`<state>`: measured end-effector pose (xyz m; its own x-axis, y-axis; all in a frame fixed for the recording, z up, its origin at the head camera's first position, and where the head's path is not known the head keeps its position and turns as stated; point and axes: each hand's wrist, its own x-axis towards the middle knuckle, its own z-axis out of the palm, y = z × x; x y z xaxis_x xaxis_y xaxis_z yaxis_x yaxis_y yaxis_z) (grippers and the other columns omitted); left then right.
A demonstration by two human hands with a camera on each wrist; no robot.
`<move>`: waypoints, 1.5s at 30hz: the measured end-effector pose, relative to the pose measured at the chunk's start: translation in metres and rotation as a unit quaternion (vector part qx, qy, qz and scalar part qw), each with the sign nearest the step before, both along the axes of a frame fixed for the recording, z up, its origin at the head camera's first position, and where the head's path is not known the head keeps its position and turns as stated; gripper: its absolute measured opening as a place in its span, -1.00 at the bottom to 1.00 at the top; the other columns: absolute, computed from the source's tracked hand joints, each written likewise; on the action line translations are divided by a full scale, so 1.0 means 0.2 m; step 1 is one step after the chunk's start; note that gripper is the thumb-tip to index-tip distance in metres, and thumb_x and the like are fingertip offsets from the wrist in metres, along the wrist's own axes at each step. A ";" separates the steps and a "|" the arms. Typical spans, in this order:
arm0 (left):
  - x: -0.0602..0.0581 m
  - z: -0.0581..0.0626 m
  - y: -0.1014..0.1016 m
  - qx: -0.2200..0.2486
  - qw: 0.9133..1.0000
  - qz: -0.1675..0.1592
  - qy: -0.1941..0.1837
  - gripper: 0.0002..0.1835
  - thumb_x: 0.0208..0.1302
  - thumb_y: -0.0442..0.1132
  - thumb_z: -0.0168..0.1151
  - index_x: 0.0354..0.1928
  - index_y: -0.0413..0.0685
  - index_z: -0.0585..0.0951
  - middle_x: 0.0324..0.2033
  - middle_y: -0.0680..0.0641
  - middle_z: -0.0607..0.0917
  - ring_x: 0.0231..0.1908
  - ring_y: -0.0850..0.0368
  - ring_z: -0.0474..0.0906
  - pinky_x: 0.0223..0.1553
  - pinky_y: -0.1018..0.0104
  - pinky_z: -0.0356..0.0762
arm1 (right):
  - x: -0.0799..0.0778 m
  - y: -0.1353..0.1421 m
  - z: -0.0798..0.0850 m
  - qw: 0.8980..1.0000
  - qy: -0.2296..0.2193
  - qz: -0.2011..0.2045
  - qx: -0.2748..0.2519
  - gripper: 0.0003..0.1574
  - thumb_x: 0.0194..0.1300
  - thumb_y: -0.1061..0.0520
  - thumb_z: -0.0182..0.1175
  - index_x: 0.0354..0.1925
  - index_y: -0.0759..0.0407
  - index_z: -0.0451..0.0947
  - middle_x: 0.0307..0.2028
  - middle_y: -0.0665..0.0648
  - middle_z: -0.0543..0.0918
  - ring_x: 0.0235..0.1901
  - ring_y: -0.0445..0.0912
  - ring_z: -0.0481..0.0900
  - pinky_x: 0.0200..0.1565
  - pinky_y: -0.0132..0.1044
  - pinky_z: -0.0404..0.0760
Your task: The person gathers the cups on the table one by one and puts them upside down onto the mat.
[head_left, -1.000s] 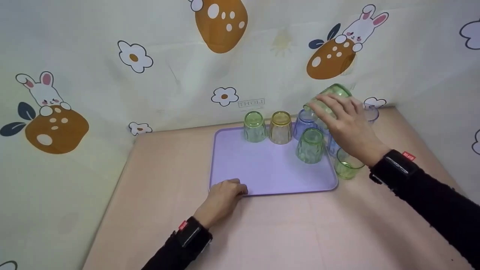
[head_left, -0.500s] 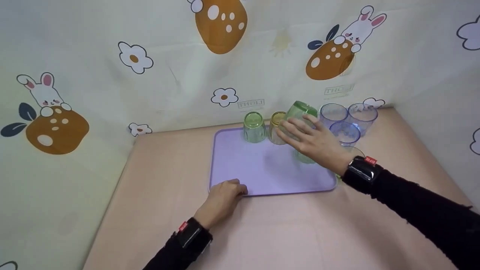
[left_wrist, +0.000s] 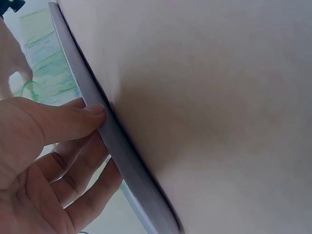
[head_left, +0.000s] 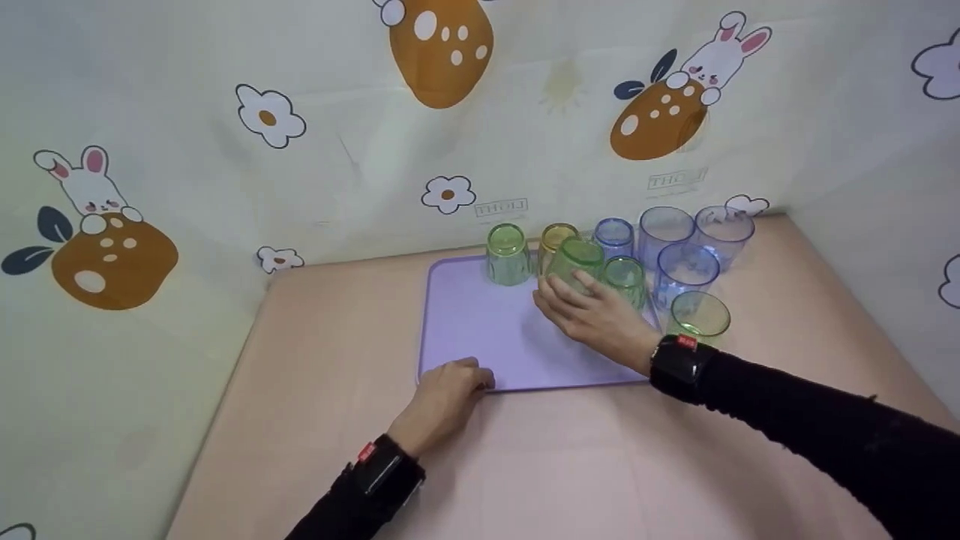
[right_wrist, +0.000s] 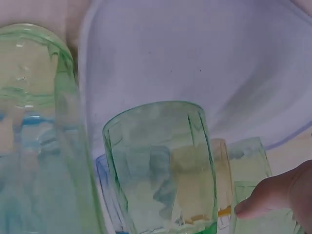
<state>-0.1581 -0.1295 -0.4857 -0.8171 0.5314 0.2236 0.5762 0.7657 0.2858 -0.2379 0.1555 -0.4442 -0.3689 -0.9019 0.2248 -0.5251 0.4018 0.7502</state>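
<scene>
My right hand point(head_left: 592, 315) holds an upside-down green glass point(head_left: 576, 257) over the purple tray point(head_left: 476, 322), its fingers round the side. Whether that glass touches the tray is hidden. Upside down at the tray's back stand another green glass point(head_left: 508, 255), a yellow glass point(head_left: 557, 237) and a blue glass point(head_left: 615, 237). One more inverted green glass point(head_left: 628, 276) sits just right of the held one. At the tray's front left corner my left hand point(head_left: 450, 390) pinches the rim; in the left wrist view the thumb point(left_wrist: 73, 122) presses the tray's edge point(left_wrist: 124, 156).
Right of the tray, rim up, stand several blue glasses point(head_left: 686, 271) and a green glass point(head_left: 699, 319), close together. A patterned cloth wall point(head_left: 360, 180) rises behind the beige tabletop point(head_left: 337, 322).
My right hand has carried the green glass left and down from above the right-hand glasses to the tray, between the yellow and front green glasses. My left hand has stayed at the tray corner.
</scene>
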 end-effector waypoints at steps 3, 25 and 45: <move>0.00 0.00 0.00 0.000 1.000 -0.001 -0.002 -0.88 0.23 -0.40 0.40 -0.33 0.00 0.78 -0.44 0.06 0.64 -0.36 0.08 0.68 -0.36 0.20 0.61 | 0.00 -0.03 -0.05 0.999 0.018 -0.010 0.026 -0.17 0.25 0.24 0.31 0.46 0.17 0.34 0.37 0.25 0.35 0.35 0.08 0.25 0.28 0.02 0.22; 0.00 -0.01 -0.01 -0.006 1.000 -0.001 0.013 -0.87 0.19 -0.39 0.42 -0.38 0.04 0.73 -0.49 0.09 0.58 -0.43 0.08 0.64 -0.45 0.19 0.56 | -0.05 -0.13 -0.19 0.996 0.026 -0.061 0.054 -0.32 0.30 0.28 0.22 0.39 0.18 0.43 0.33 0.19 0.43 0.34 0.05 0.26 0.34 -0.02 0.21; 0.00 0.00 -0.01 -0.002 1.000 0.001 0.017 -0.88 0.20 -0.38 0.41 -0.35 0.03 0.75 -0.48 0.09 0.59 -0.43 0.09 0.64 -0.43 0.19 0.57 | -0.03 -0.12 -0.30 0.997 -0.019 -0.068 0.038 -0.47 0.31 0.20 0.25 0.24 0.26 0.58 0.33 0.19 0.41 0.34 0.06 0.28 0.33 -0.01 0.21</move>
<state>-0.1576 -0.1306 -0.4863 -0.8097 0.5308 0.2502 0.5845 0.7675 0.2633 -0.2447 0.1314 -0.5043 -0.4954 -0.8572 0.1408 -0.4989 0.4134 0.7617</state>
